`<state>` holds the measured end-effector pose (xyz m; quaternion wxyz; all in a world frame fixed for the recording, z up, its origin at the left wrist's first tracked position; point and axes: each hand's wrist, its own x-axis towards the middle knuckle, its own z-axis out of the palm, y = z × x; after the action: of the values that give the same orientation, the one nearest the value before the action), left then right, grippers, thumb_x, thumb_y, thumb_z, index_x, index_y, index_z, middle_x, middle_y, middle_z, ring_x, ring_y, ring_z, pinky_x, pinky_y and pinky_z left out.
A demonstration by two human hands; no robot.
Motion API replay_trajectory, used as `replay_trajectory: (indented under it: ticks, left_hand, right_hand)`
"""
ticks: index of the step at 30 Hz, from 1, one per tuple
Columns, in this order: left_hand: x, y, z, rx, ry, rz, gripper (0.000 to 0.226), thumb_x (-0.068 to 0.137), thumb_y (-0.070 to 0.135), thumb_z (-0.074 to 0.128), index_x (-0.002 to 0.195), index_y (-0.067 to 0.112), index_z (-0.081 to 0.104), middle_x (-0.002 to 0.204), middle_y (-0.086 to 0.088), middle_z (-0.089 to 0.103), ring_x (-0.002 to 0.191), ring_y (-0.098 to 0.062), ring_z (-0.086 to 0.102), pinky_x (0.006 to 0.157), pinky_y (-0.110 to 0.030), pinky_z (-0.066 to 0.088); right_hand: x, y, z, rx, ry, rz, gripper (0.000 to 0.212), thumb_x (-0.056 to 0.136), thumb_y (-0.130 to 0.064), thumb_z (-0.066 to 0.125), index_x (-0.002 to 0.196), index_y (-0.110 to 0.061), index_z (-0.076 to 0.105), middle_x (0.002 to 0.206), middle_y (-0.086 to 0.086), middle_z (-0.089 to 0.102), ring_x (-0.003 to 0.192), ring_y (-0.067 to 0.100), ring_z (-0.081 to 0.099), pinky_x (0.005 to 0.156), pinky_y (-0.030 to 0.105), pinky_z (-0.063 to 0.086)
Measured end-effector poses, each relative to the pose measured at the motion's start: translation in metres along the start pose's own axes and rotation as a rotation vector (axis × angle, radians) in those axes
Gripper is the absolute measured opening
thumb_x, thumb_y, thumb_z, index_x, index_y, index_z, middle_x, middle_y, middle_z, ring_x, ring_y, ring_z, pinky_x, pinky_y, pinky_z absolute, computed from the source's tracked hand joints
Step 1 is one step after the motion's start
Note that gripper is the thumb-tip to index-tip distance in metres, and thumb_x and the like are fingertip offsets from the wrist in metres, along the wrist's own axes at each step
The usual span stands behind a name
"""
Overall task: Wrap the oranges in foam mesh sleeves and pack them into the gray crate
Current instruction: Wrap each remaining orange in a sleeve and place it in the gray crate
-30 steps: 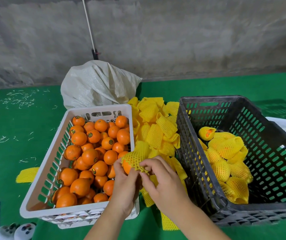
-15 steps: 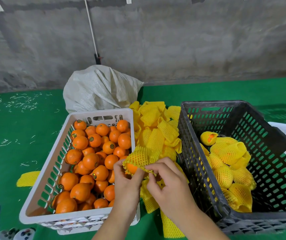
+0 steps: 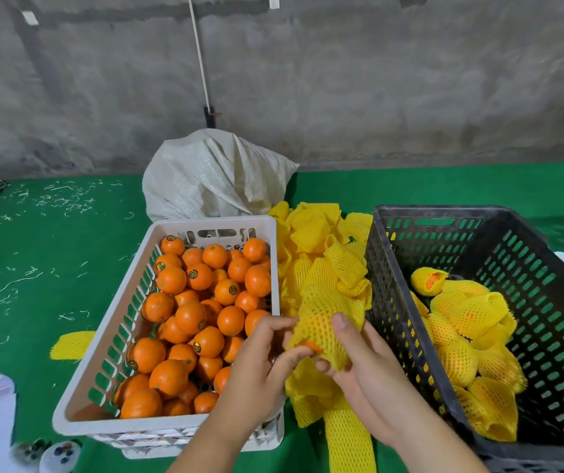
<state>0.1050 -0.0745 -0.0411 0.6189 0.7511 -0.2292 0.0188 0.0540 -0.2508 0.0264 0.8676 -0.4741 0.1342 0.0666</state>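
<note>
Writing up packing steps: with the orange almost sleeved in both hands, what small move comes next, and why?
Probably tug the foam mesh sleeve over the last orange patch showing at its lower edge, left hand pulling while the right hand steadies; only then carry it to the gray crate.

I see only two parts of the person from the head camera: both forearms and both hands, entering from the bottom edge. The left hand (image 3: 260, 363) and the right hand (image 3: 365, 367) are bare, with no gloves. I can make out no rings on the fingers that show, and no watch or band on either wrist. Both forearms are uncovered as far as the picture's edge, so no sleeve or cuff comes into view. The fingernails I can see are short and unpainted. The rest of the body lies outside the picture.
</note>
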Motion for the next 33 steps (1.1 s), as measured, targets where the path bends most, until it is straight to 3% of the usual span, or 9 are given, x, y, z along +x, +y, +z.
replay_trajectory:
  ticks: [6, 10, 13, 15, 19, 22, 24, 29, 33]
  left_hand:
    - [0.006, 0.021, 0.024, 0.085, 0.107, 0.150, 0.022, 0.105, 0.031, 0.060, 0.125, 0.040, 0.066, 0.108, 0.010, 0.062, 0.095, -0.019, 0.063, 0.077, -0.032, 0.051]
    - [0.014, 0.027, 0.030, 0.198, -0.057, 0.251, 0.024, 0.109, 0.037, 0.060, 0.132, 0.041, 0.064, 0.113, 0.017, 0.062, 0.106, -0.015, 0.065, 0.086, -0.021, 0.050]
    - [0.027, 0.002, 0.001, 0.297, 0.072, 0.069, 0.024, 0.107, 0.035, 0.058, 0.131, 0.035, 0.063, 0.119, 0.017, 0.063, 0.113, -0.011, 0.064, 0.091, -0.031, 0.054]
    - [0.040, -0.028, -0.027, 0.510, 0.192, -0.161, 0.035, 0.104, 0.029, 0.059, 0.139, 0.027, 0.059, 0.135, 0.005, 0.060, 0.127, -0.016, 0.056, 0.106, -0.043, 0.050]
    - [0.056, -0.078, -0.062, 0.957, -0.198, -0.680, 0.081, 0.102, 0.037, 0.058, 0.167, 0.029, 0.011, 0.171, -0.014, 0.013, 0.155, -0.044, 0.016, 0.125, -0.053, 0.022]
    - [0.054, -0.101, -0.062, 1.147, -0.293, -0.644, 0.089, 0.102, 0.034, 0.059, 0.167, 0.036, -0.003, 0.169, -0.013, 0.014, 0.148, -0.042, 0.027, 0.119, -0.049, 0.034]
    - [0.057, -0.105, -0.059, 1.279, -0.214, -0.613, 0.091, 0.103, 0.031, 0.060, 0.166, 0.036, -0.006, 0.157, -0.013, 0.024, 0.138, -0.036, 0.037, 0.112, -0.044, 0.040]
    - [0.063, -0.107, -0.065, 1.375, -0.199, -0.480, 0.079, 0.097, 0.016, 0.069, 0.158, 0.032, 0.023, 0.155, -0.005, 0.039, 0.139, -0.033, 0.041, 0.113, -0.041, 0.040]
    - [0.063, -0.105, -0.069, 1.343, -0.176, -0.427, 0.066, 0.098, 0.033, 0.068, 0.153, 0.026, 0.031, 0.151, -0.003, 0.043, 0.137, -0.032, 0.041, 0.112, -0.041, 0.040]
  right_hand:
    - [0.003, -0.014, -0.010, 0.150, -0.060, -0.045, 0.089, 0.068, -0.040, 0.095, 0.143, -0.018, 0.054, 0.136, 0.011, 0.066, 0.113, 0.023, 0.070, 0.078, 0.030, 0.059]
    - [0.013, -0.036, -0.033, 0.437, 0.177, -0.120, 0.074, 0.072, -0.052, 0.084, 0.134, -0.018, 0.064, 0.123, -0.001, 0.069, 0.090, 0.012, 0.069, 0.074, 0.026, 0.058]
    - [0.010, -0.061, -0.057, 0.558, 0.376, -0.131, 0.088, 0.072, -0.080, 0.068, 0.146, -0.040, 0.044, 0.134, -0.022, 0.056, 0.108, -0.012, 0.056, 0.096, 0.007, 0.045]
    - [0.003, -0.068, -0.077, 0.571, 0.438, -0.206, 0.083, 0.081, -0.079, 0.059, 0.150, -0.036, 0.041, 0.149, -0.014, 0.049, 0.114, -0.014, 0.053, 0.099, 0.005, 0.042]
    - [0.006, -0.073, -0.106, 0.754, 0.440, -0.292, 0.041, 0.099, -0.045, 0.063, 0.132, -0.022, 0.054, 0.143, 0.010, 0.057, 0.122, 0.021, 0.063, 0.086, 0.029, 0.058]
    - [0.013, -0.063, -0.111, 0.510, 0.485, -0.272, 0.035, 0.107, -0.028, 0.046, 0.141, -0.022, 0.048, 0.139, 0.013, 0.058, 0.121, 0.028, 0.063, 0.095, 0.034, 0.056]
    - [0.014, -0.056, -0.104, 0.126, 0.484, -0.343, 0.029, 0.108, -0.015, 0.041, 0.134, -0.016, 0.054, 0.128, -0.007, 0.066, 0.112, 0.019, 0.069, 0.094, 0.030, 0.057]
    - [0.032, -0.032, -0.077, -0.748, 0.488, -0.532, 0.032, 0.095, -0.034, 0.062, 0.122, -0.051, 0.057, 0.131, -0.020, 0.056, 0.099, 0.001, 0.066, 0.081, 0.027, 0.055]
    - [0.065, 0.014, -0.069, -1.188, 0.186, -0.304, 0.039, 0.095, -0.041, 0.064, 0.132, -0.047, 0.052, 0.155, -0.022, 0.017, 0.137, 0.015, 0.045, 0.101, 0.031, 0.049]
